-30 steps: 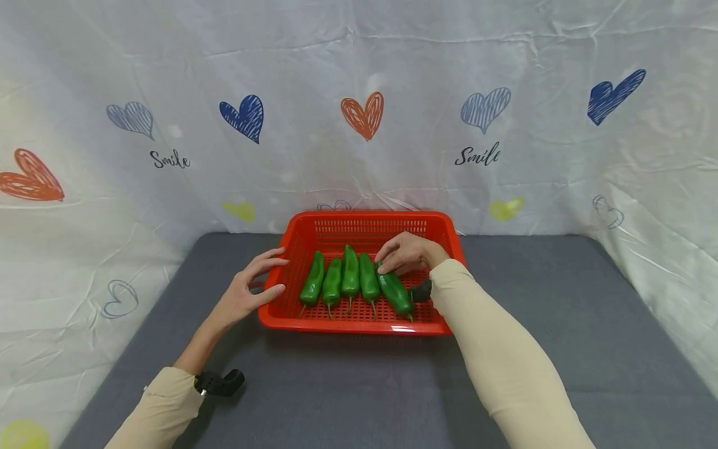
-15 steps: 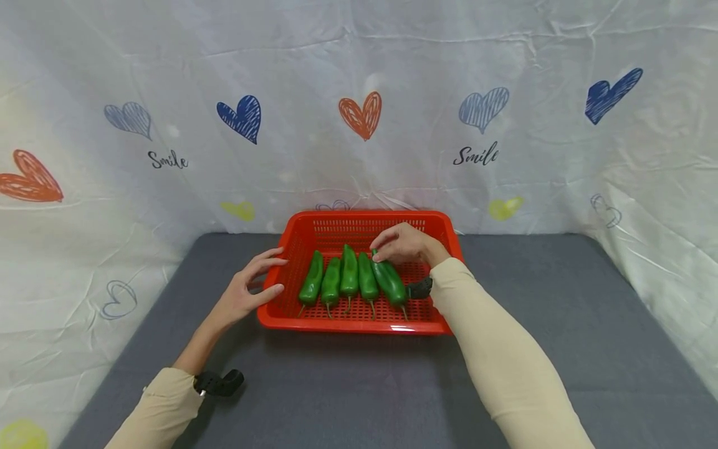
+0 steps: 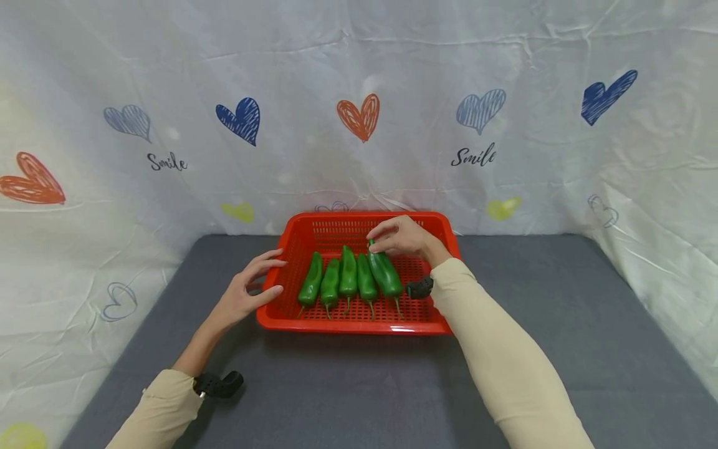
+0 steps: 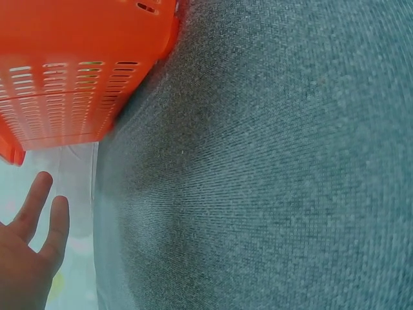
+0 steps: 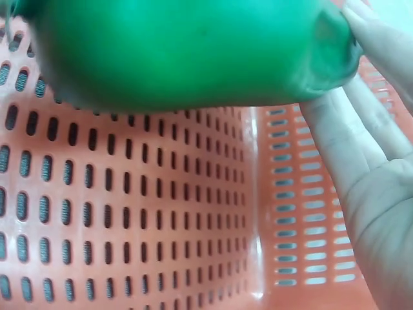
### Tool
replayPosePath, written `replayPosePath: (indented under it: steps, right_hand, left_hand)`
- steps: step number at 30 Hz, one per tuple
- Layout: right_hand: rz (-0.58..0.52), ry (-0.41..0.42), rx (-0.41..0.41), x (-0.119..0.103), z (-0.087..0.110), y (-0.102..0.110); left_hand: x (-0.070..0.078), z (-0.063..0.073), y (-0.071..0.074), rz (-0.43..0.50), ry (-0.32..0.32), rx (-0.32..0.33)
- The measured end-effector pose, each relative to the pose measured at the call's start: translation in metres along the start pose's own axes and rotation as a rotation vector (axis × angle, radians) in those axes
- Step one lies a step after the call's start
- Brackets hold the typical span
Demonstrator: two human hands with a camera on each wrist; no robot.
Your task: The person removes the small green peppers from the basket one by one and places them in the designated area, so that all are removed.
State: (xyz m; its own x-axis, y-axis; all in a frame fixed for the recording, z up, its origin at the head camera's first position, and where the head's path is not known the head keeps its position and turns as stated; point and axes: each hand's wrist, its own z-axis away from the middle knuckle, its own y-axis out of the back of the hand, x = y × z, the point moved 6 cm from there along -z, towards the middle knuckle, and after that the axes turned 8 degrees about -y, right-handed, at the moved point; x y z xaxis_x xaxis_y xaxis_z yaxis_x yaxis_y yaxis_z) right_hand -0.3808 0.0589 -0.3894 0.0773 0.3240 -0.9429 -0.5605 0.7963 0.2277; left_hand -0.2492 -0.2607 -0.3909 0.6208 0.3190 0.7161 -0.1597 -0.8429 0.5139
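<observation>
A red perforated plastic basket (image 3: 353, 327) holds several long green peppers (image 3: 348, 274) lying side by side, stems toward the near edge. My right hand (image 3: 405, 237) reaches inside and pinches the narrow far end of the rightmost green pepper (image 3: 383, 271) between thumb and fingers. The right wrist view has this pepper (image 5: 181, 51) large across the top, over the slotted basket floor (image 5: 129, 194). My left hand (image 3: 241, 296) is at the basket's left side, its spread fingers at the rim. In the left wrist view, fingers of that hand (image 4: 29, 252) stretch out below the basket's side.
The basket stands on a grey cloth-covered table (image 3: 348, 386), near its back edge. Behind and at the sides hangs a white curtain (image 3: 303, 156) printed with hearts and "Smile". A black wrist device (image 3: 220, 383) sits on the left wrist and a similar one (image 3: 421, 288) on the right.
My right hand has moved slightly back and left, bringing the rightmost pepper closer to the neighbouring one and more in line with the row. The left hand stays at the rim.
</observation>
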Motion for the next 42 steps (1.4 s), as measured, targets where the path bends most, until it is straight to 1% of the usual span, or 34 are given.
replayPosePath:
  steps: [6,10,14,20,25,31,38,42]
  right_hand:
    - [0.038,0.029,0.028,-0.010,0.003,0.005]
    - [0.044,0.023,0.041,-0.014,0.006,0.008]
    - [-0.001,0.022,0.050,-0.020,0.009,0.010]
    - [-0.094,0.048,0.046,-0.032,0.014,0.014]
    - [-0.163,0.036,0.057,-0.041,0.020,0.020]
    - [-0.185,0.028,0.083,-0.055,0.029,0.024]
    - [-0.180,0.056,0.116,-0.065,0.040,0.032]
    - [-0.214,0.082,0.122,-0.069,0.047,0.039]
  left_hand:
    - [0.000,0.000,0.000,0.010,-0.002,0.010]
    - [-0.001,0.000,0.000,0.011,-0.002,0.014]
    - [-0.002,0.000,-0.001,0.011,-0.008,0.011]
    - [-0.002,0.000,-0.001,0.027,-0.009,0.014]
    - [0.000,-0.001,-0.002,0.039,-0.009,0.010]
    - [-0.002,-0.001,-0.003,0.045,-0.012,0.011]
    - [-0.003,0.000,-0.003,0.051,-0.020,0.012]
    - [-0.001,0.000,-0.003,0.055,-0.021,0.013]
